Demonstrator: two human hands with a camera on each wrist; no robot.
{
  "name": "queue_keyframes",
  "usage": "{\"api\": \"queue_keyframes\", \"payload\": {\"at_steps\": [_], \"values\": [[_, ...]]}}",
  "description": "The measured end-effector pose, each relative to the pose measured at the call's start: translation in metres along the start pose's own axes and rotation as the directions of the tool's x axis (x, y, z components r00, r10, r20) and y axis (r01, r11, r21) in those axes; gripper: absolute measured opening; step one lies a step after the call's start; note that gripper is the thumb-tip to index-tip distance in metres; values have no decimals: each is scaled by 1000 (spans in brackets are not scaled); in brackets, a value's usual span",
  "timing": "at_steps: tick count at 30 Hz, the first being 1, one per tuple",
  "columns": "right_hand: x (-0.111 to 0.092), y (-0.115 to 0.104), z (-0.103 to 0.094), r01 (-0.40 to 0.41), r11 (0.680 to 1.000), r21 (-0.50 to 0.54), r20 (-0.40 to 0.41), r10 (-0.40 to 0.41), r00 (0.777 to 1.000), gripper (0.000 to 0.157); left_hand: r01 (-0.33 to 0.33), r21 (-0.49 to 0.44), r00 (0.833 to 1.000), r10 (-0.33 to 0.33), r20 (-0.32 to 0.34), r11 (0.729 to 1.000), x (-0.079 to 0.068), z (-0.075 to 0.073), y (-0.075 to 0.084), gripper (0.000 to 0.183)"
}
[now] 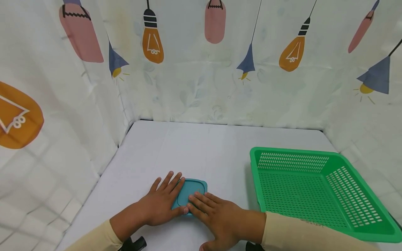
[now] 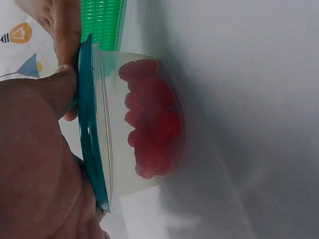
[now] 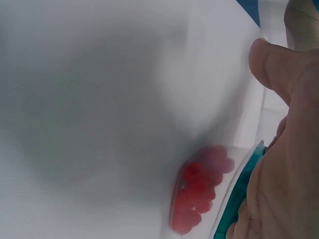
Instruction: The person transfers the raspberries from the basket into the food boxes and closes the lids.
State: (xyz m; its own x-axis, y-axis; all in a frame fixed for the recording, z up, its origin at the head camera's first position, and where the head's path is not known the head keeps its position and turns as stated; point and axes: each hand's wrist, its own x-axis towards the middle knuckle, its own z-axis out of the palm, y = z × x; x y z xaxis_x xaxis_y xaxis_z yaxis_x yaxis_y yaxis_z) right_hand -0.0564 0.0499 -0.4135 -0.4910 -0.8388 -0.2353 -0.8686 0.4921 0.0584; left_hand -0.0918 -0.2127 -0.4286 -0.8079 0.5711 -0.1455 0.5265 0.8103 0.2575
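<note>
A clear plastic food container [image 2: 119,174] stands on the white table with a teal lid [image 1: 191,190] on top. Through its side show several red raspberries [image 2: 152,117], lying against the bottom; the right wrist view has the same raspberries [image 3: 197,194] low in the container. My left hand [image 1: 161,205] rests on the lid's left side, fingers straight and its thumb along the near edge. From the right, my right hand [image 1: 220,216] lays extended fingertips on the lid, its thumb held apart. Parts of the lid are hidden under both hands.
To the right stands a green perforated plastic basket [image 1: 255,181], close by the right forearm. The white table [image 1: 194,146] reaches back to a printed cloth [image 1: 194,94] with bulbs, lamps and pencils, which also hangs along the sides.
</note>
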Motion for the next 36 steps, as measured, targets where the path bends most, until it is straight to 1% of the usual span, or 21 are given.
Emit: {"api": "queue_keyframes", "payload": {"at_steps": [4,11,14,17,19,22,25,27,30,33,35,36], "values": [[0,-3,2,18,998,-52,5,-18,1000,103,1,-7,1000,-1,7,1000,0,-2,2,97],[2,-7,6,18,995,-96,2,-17,1000,111,26,7,1000,-26,11,1000,-3,-3,5,102],[2,-10,8,5,992,-129,9,-4,1000,113,26,13,1000,-26,3,1000,-4,-2,5,103],[4,-10,6,13,988,-151,18,-10,1000,113,28,9,1000,-28,-9,1000,-4,-2,5,103],[4,-7,3,31,991,-133,25,-28,999,112,30,1,999,-30,-13,1000,-4,-3,4,103],[5,0,-1,67,995,-73,31,-65,997,110,36,-15,999,-36,-11,999,-4,-4,4,103],[4,5,-4,94,995,21,34,-94,995,105,36,-19,999,-36,-12,999,-5,-3,3,101],[1,7,-7,94,992,89,30,-97,995,102,26,-20,1000,-26,-14,999,-5,-2,2,99],[-7,9,-12,51,982,180,2,-52,999,99,13,-10,1000,-13,-10,1000,-4,-3,1,95],[-20,16,-19,-41,970,238,-56,56,997,99,11,-1,999,-11,-32,1000,-2,-12,-1,91],[-30,25,-21,-120,956,266,-101,151,983,99,14,5,997,-14,-77,1000,1,-22,-3,88],[-36,30,-22,-155,948,279,-131,198,971,98,14,10,994,-13,-105,1000,2,-26,-5,86]]}}
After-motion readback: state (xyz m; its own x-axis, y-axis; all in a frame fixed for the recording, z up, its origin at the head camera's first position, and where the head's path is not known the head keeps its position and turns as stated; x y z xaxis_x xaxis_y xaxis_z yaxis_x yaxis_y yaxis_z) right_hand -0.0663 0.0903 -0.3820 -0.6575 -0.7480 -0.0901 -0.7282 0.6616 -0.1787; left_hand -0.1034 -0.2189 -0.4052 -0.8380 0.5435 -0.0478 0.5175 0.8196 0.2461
